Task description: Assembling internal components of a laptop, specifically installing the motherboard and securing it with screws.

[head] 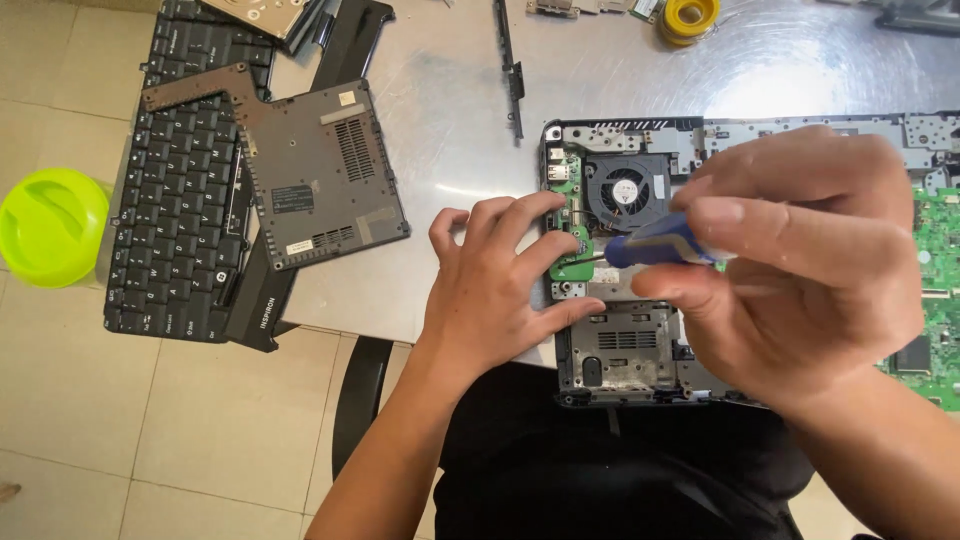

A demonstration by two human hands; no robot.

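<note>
Right hand (800,260) grips the blue screwdriver (655,243), tip at the small green board (568,262); left hand (495,285) lies open, steadying the laptop base (620,350)

Blue screwdriver (655,242), green circuit board (566,220)

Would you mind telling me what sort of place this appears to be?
Probably an electronics repair bench: an opened laptop chassis with its fan exposed, a removed keyboard, and a screwdriver in the right hand.

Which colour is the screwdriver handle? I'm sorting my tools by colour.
Blue, on the screwdriver in the right hand, best seen in the head view.
</note>
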